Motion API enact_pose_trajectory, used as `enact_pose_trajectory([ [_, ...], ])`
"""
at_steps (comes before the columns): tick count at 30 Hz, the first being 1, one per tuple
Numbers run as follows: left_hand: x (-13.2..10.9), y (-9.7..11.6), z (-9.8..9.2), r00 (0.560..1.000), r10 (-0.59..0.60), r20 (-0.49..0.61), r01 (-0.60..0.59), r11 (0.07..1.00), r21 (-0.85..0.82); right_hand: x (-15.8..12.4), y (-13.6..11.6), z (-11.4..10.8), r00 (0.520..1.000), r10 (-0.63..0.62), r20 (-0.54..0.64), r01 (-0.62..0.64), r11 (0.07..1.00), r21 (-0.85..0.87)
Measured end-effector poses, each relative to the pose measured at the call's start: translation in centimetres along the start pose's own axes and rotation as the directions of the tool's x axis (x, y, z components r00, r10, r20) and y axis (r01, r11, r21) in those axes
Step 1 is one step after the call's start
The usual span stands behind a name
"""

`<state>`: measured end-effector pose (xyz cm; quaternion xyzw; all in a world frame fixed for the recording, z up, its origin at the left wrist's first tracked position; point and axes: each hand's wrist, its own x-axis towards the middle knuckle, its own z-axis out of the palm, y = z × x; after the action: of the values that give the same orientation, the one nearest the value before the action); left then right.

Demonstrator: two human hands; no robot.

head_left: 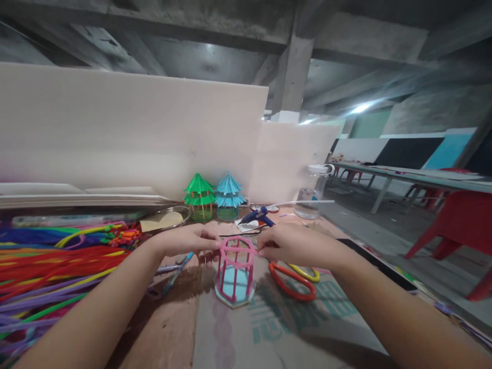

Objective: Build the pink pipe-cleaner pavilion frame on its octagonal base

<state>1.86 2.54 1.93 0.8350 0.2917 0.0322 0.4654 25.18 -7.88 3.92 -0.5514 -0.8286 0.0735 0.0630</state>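
Observation:
A small pink pavilion frame stands upright on a light blue base with a pale edge. It has slim posts and a many-sided ring on top. My left hand pinches the left side of the ring between thumb and fingertips. From the right, my right hand has its thumb and forefinger closed on the ring's opposite side. Under the base lies a cardboard sheet with green print. Scissors with orange and yellow handles rest on it, just below my right hand.
Behind the frame stand a green pavilion model and a blue one. A blue glue gun and a water bottle are to their right. Coloured pipe cleaners fill the left side. White panels close off the back.

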Motion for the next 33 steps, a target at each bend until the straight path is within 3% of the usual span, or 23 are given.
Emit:
enact_pose_trajectory([
  [9,0.0,-0.3,-0.1,1.0,0.023,0.005,-0.023,1.0,0.013,-0.1,0.1,0.0,0.998,-0.015,-0.053,0.014,1.0,-0.021],
  [13,0.0,-0.2,-0.2,1.0,0.023,0.01,-0.023,1.0,0.018,-0.1,0.1,-0.1,1.0,-0.018,-0.009,0.017,1.0,-0.021],
  [19,-0.1,-0.5,-0.4,0.999,0.027,-0.03,-0.027,1.0,0.015,0.4,4.0,-1.1,0.998,-0.053,0.018,0.052,0.998,0.048],
  [24,-0.1,-0.6,-0.4,0.999,0.009,-0.036,-0.009,1.0,0.001,1.1,7.3,-1.0,0.997,0.072,0.039,-0.075,0.994,0.08],
  [33,-0.1,-0.2,-0.4,0.999,0.043,-0.017,-0.043,0.999,0.014,1.5,6.9,-0.4,0.998,0.045,0.033,-0.047,0.997,0.065],
])
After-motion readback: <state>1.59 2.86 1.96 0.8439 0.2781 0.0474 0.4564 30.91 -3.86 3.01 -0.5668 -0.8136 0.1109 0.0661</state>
